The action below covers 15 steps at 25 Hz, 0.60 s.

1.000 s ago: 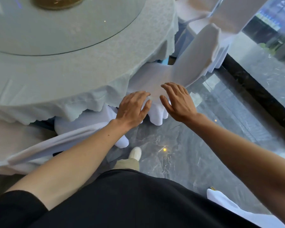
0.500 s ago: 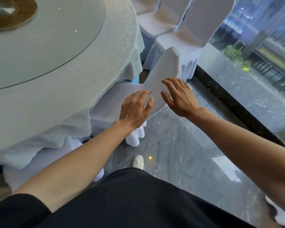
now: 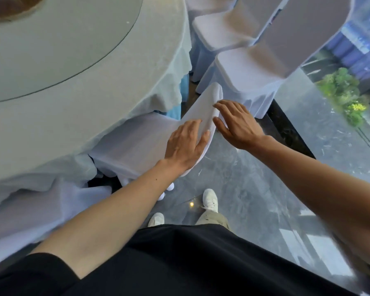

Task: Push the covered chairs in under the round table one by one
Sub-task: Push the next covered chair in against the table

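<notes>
The round table (image 3: 94,82) wears a pale cloth with a scalloped hem and a glass turntable on top. A white covered chair (image 3: 137,144) stands just in front of me, its seat partly under the hanging cloth. My left hand (image 3: 185,144) lies on the top of its backrest, fingers over the front and thumb wrapped around the rear edge. My right hand (image 3: 237,124) is beside it with fingers spread, only the fingertips and thumb touching the backrest's right end.
Two more covered chairs (image 3: 254,67) (image 3: 218,33) stand pulled out at the far right of the table. Another white covered chair (image 3: 41,210) sits at the lower left. A dark sill (image 3: 286,124) and window glass run along the right. My feet (image 3: 209,199) are on the grey marble floor.
Both hands stayed on the chair's backrest while the chair slid further under the tablecloth. My view swung right, bringing the far chairs into sight.
</notes>
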### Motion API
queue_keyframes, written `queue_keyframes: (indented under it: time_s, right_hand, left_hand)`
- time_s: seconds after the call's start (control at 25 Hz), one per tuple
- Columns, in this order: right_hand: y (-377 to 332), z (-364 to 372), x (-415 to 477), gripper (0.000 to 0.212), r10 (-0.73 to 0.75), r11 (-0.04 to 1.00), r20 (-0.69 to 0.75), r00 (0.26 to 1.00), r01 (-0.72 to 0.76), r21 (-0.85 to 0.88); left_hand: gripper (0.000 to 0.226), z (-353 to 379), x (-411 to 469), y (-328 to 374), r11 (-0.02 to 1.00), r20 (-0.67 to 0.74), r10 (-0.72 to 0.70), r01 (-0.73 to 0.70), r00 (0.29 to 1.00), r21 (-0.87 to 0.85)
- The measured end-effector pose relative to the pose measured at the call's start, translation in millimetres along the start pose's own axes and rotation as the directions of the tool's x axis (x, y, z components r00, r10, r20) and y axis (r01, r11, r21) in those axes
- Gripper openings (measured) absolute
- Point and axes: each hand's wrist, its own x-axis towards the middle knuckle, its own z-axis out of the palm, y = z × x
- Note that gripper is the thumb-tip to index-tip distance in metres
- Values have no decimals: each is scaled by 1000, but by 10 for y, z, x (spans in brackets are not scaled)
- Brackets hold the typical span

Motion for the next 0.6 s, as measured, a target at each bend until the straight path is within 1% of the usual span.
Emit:
queue_keyframes:
  time_s: [0.04,0.12,0.16,0.2,0.24,0.28,0.32,0.4,0.48,0.52,0.6]
  right_hand:
    - [32,79,9,50,-26,1000,-11,1000,26,-5]
    - [422,122,205,51,-144,988,66,987,140,59]
    - [550,127,260,52,-192,980,107,976,184,82]
    - [749,160,332,53,-244,968,138,960,232,96]
    - [764,212,325,56,-272,961,145,951,261,92]
    - [855,249,397,59,-310,949,178,934,293,116]
    - [1002,253,498,62,-355,934,231,906,332,133]
    - [1128,365,630,65,-447,895,294,845,424,141]
    - [1159,434,756,66,-491,869,324,809,481,116]
    - [1198,465,880,66,-528,844,347,775,525,113]
    - [1181,501,1063,65,-607,782,370,703,611,123]
  left_hand:
    - [56,2,55,3,1000,-2,-13,13,1000,-5]
    - [56,209,322,211,990,-58,-141,141,988,-5]
    - [55,277,386,299,983,-63,-185,185,981,-2]
    - [54,392,481,433,972,-51,-234,234,971,-12]
    - [53,430,455,418,968,-16,-251,251,968,-18]
    - [53,483,490,456,950,20,-311,311,950,-33]
    - [54,562,543,530,925,31,-376,377,926,-45]
    - [55,637,600,555,886,46,-461,462,886,-28]
    - [51,641,655,503,871,68,-491,491,869,18]
    - [47,662,694,499,862,57,-507,505,860,54]
    - [39,685,698,488,861,8,-499,494,867,121]
